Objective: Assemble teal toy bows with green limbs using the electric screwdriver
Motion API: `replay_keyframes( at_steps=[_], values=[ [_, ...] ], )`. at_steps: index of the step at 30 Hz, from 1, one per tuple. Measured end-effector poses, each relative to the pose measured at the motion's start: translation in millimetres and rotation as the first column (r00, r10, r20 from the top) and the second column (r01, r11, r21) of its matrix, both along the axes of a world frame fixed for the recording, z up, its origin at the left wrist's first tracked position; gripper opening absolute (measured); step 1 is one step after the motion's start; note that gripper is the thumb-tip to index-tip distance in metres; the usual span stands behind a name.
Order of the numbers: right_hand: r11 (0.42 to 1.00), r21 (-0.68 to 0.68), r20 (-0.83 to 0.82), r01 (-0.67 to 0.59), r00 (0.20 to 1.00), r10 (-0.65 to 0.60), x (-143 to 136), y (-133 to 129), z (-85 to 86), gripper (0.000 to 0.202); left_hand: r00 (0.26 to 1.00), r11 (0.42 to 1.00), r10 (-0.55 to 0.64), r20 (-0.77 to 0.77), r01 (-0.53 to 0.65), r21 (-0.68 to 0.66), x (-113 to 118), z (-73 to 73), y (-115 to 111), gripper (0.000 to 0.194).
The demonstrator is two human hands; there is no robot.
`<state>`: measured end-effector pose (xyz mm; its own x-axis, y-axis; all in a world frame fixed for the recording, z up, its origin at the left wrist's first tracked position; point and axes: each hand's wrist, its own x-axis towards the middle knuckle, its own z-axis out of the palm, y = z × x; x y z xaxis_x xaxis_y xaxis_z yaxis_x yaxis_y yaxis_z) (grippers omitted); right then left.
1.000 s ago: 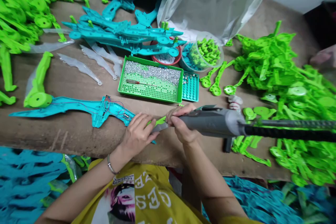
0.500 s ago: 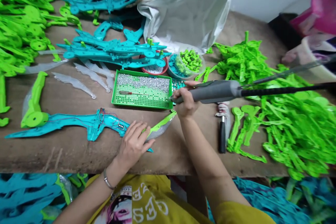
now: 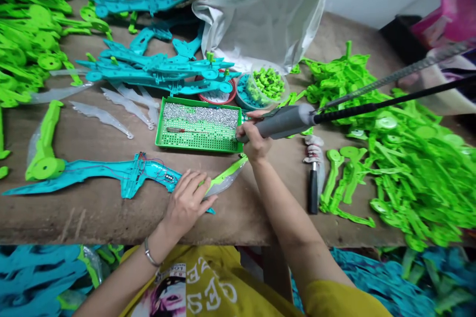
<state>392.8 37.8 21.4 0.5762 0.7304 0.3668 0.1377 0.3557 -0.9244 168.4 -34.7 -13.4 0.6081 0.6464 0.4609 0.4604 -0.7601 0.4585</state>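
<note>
left hand (image 3: 189, 198) lay flat, fingers nearly straight, apparently pressing rather than gripping, over where the blue frame (image 3: 128, 178) met a green limb (image 3: 225, 174), near the front edge of the table (image 3: 111, 220). right hand (image 3: 257, 142) was wrapped round a grey driver (image 3: 282, 126), nose at the right end of the screw tray (image 3: 186, 142). screw on tip? couldn't tell. looked like screw pickup; next move called for a squared tip and a pinned joint.
</note>
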Motion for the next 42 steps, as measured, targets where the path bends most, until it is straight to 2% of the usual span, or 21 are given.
replay_keyframes(
  at_steps=[5, 7, 10, 15, 20, 26, 29, 32, 35, 38, 40, 42],
  values=[
    [0.991, 0.104, -0.007, 0.086, 0.996, -0.086, 3, -32, 34.4, 0.023, 1.000, 1.000, -0.004, 0.007, 0.004, -0.003, 0, -1.2, 1, 0.029],
    [0.989, 0.087, 0.010, 0.122, 0.992, -0.124, 8, -46, 39.1, 0.025, 1.000, 1.000, -0.006, 0.005, 0.006, 0.002, 0, -0.7, 1, 0.029],
    [0.986, 0.033, -0.001, 0.162, 0.987, -0.162, 15, -57, 29.1, 0.028, 1.000, 1.000, -0.006, 0.003, 0.006, 0.021, 1, 1.1, 2, 0.029],
    [0.987, -0.020, -0.085, 0.162, 0.983, -0.163, 20, -58, 5.3, 0.027, 1.000, 1.000, -0.008, 0.003, 0.008, 0.027, 2, 2.4, 2, 0.030],
    [0.989, -0.015, -0.110, 0.148, 0.983, -0.149, 21, -57, 2.3, 0.021, 1.000, 1.000, -0.011, -0.004, 0.012, 0.022, 2, 1.7, 2, 0.031],
    [0.990, -0.130, -0.057, -0.060, 0.997, 0.053, 27, -53, 0.1, 0.026, 1.000, 1.000, -0.020, -0.003, 0.020, 0.020, 1, 0.8, 2, 0.031],
    [0.965, -0.176, -0.040, -0.192, 0.981, 0.188, 33, -52, 1.3, 0.026, 1.000, 1.000, -0.024, 0.002, 0.024, 0.019, 0, -1.4, 2, 0.031],
    [0.935, -0.197, -0.025, -0.294, 0.955, 0.295, 35, -53, 10.0, 0.021, 1.000, 1.000, -0.018, 0.013, 0.018, 0.002, 1, -3.7, 2, 0.030],
    [0.964, -0.087, -0.005, -0.252, 0.968, 0.252, 26, -53, 21.8, 0.021, 1.000, 1.000, -0.009, 0.017, 0.009, -0.003, 3, -4.7, 0, 0.029],
    [0.979, 0.017, 0.008, -0.203, 0.979, 0.203, 10, -47, 26.1, 0.017, 0.999, 1.000, -0.012, -0.031, 0.012, -0.003, 3, -2.0, -3, 0.034],
    [0.984, -0.044, 0.037, -0.170, 0.984, 0.172, 1, -41, 23.0, 0.020, 0.997, 0.999, -0.053, -0.059, 0.053, 0.003, -5, 4.3, -4, 0.041],
    [0.982, -0.154, 0.080, -0.109, 0.989, 0.123, -4, -36, 17.6, 0.025, 0.997, 0.998, -0.061, -0.039, 0.061, 0.004, -21, 14.2, -7, 0.036]
  ],
)
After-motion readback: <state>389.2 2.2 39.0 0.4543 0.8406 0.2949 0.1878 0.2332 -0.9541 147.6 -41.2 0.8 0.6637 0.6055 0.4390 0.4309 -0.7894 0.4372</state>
